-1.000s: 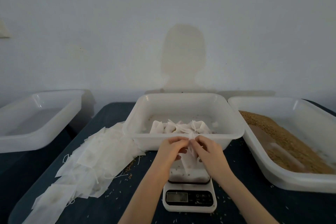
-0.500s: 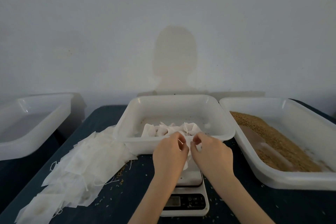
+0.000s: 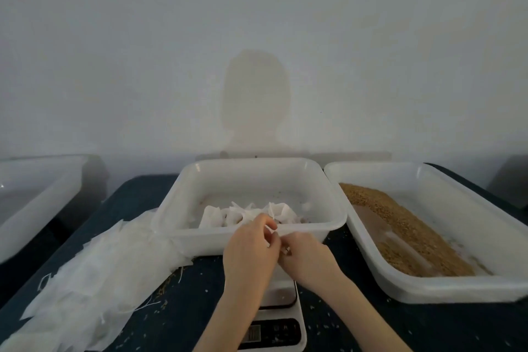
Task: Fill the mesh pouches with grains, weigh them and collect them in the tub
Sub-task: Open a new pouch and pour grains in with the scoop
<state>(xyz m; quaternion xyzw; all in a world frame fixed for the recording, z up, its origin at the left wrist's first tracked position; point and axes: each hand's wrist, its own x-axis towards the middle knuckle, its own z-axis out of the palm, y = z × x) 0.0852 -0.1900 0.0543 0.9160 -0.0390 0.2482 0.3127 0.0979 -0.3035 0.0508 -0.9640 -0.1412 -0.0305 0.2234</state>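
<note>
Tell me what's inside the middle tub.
The middle tub holds a cluster of white pouches near its front wall, plus a few scattered specks on its floor. The front rim and both hands, left and right, cover the pouches' lower parts, so their count is unclear.

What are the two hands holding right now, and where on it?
Both the left hand and right hand pinch one white mesh pouch at its top edge, above the scale; the pouch body is hidden behind the hands.
</note>
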